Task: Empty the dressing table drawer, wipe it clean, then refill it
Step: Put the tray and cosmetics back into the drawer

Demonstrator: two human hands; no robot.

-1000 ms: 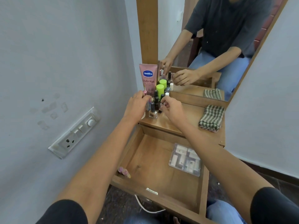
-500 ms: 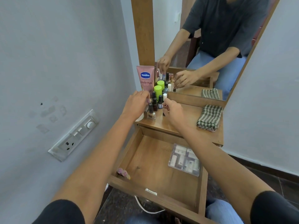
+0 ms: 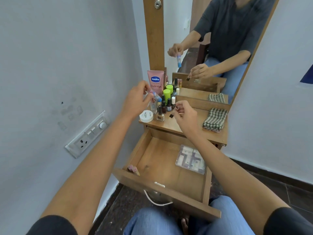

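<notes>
Head view: the wooden drawer (image 3: 139, 154) stands pulled out, with smooth open floor left of a flat clear case (image 3: 190, 159) (by the right wall). Above the tabletop's crowded bottles (image 3: 166, 103), the left hand (image 3: 135, 100) pinches a small blue tube (image 3: 156, 97). The right hand (image 3: 184, 116) pinches a thin dark-tipped stick (image 3: 171, 115).

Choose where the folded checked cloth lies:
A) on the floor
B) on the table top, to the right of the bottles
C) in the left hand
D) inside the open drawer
B: the checked cloth lies folded on the table top, right of the bottles. It is not in the drawer, and the left hand holds a blue-capped tube instead.
</notes>
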